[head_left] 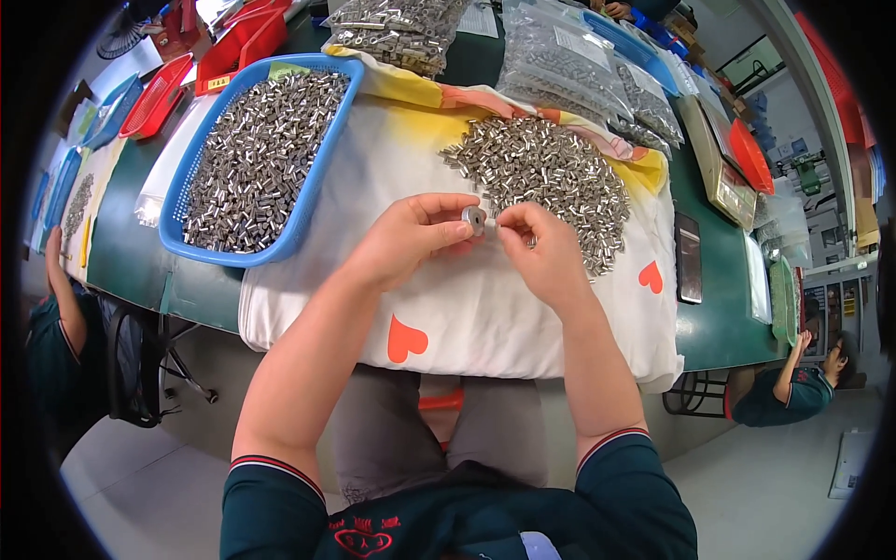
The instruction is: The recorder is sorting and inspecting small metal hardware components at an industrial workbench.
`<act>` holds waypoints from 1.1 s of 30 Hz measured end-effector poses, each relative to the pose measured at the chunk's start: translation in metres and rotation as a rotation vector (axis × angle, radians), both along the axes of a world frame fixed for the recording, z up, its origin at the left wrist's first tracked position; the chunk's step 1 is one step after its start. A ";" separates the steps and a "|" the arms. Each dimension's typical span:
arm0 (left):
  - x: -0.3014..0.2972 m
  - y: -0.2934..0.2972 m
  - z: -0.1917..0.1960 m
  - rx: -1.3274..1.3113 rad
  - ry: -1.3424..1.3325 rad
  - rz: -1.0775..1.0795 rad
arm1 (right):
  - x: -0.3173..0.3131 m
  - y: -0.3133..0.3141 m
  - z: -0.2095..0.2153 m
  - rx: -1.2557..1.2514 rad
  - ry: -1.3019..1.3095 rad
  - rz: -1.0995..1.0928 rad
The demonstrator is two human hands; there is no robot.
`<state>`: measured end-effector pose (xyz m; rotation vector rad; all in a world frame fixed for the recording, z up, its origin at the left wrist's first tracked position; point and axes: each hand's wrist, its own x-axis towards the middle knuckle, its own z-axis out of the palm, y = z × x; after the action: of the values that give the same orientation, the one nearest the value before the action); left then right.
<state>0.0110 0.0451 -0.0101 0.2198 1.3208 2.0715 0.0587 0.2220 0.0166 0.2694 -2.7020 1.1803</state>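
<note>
Over the middle of the white cloth, my left hand pinches a small grey metal block with a hole between thumb and fingertips. Close to its right side, my right hand has its thumb and forefinger pressed together on a tiny silvery piece, too small to make out clearly. Just beyond both hands spreads a pile of short metal cylinders. At the left, a blue plastic basket is filled with similar short metal cylinders.
Clear bags of metal parts stand at the back. A dark phone lies right of the cloth on the green table, with a scale farther back. Red bins are far left. One person sits at each side.
</note>
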 end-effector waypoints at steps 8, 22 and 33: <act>0.002 0.002 0.003 -0.012 0.065 -0.045 | -0.003 0.001 -0.010 -0.409 -0.021 0.055; 0.003 0.001 0.001 -0.115 0.138 -0.007 | 0.001 -0.009 -0.008 -0.285 0.044 -0.018; 0.003 0.001 0.005 -0.116 0.034 -0.031 | -0.012 0.005 -0.008 -0.066 0.228 -0.091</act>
<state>0.0138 0.0457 -0.0050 0.2243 1.4446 1.9660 0.0464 0.2268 0.0084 0.2523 -2.4478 1.1360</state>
